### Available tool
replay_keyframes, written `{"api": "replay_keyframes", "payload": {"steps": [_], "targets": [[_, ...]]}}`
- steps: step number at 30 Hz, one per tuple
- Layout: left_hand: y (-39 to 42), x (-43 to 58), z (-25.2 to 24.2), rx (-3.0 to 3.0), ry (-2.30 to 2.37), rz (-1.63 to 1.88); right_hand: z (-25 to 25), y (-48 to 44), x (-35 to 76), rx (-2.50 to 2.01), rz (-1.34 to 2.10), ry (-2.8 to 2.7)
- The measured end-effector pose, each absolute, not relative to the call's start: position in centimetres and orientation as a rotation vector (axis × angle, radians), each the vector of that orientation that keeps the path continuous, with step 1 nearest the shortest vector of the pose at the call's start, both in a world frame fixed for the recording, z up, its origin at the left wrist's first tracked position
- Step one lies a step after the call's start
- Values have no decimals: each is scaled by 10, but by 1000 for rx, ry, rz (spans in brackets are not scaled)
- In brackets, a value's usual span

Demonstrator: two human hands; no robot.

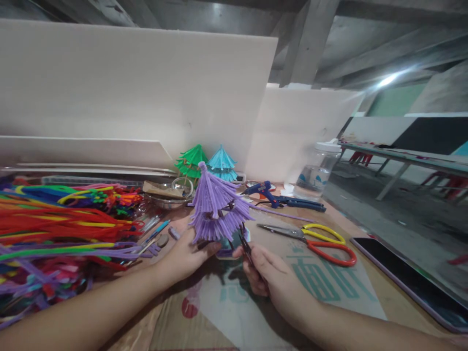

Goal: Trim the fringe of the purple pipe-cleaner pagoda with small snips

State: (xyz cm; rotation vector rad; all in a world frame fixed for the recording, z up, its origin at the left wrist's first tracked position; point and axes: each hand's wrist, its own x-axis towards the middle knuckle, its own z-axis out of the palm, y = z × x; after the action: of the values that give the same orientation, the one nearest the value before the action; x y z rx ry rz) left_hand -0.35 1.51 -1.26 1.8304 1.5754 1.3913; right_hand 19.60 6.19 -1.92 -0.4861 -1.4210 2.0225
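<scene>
A purple pipe-cleaner tree with two drooping tiers stands upright at the centre. My left hand grips it low down on its left side, its fingers partly hidden beneath the lower tier. In my right hand is a pair of dark tweezers, closed between thumb and fingers. Their tips point up at the lower right edge of the purple tier; whether they touch it I cannot tell. Under the tree shows part of a small pale-rimmed dish. Behind it stand a green pipe-cleaner tree and a light blue one.
Heaps of coloured pipe cleaners cover the left side. Scissors with yellow and red handles lie right of my hands, beside a phone. Farther back are a blue glue gun, pliers, a metal bowl and a bottle.
</scene>
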Motion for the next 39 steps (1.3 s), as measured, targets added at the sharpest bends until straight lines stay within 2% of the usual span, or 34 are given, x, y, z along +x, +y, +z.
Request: {"api": "replay_keyframes", "payload": {"steps": [7,39], "targets": [[16,-6,-19,1704,1573,1367,-22,63,194,-506,2055,-1438],[17,-11,-25,1880,1705,1359,-17,67,196,-554,1975,-1357]]}}
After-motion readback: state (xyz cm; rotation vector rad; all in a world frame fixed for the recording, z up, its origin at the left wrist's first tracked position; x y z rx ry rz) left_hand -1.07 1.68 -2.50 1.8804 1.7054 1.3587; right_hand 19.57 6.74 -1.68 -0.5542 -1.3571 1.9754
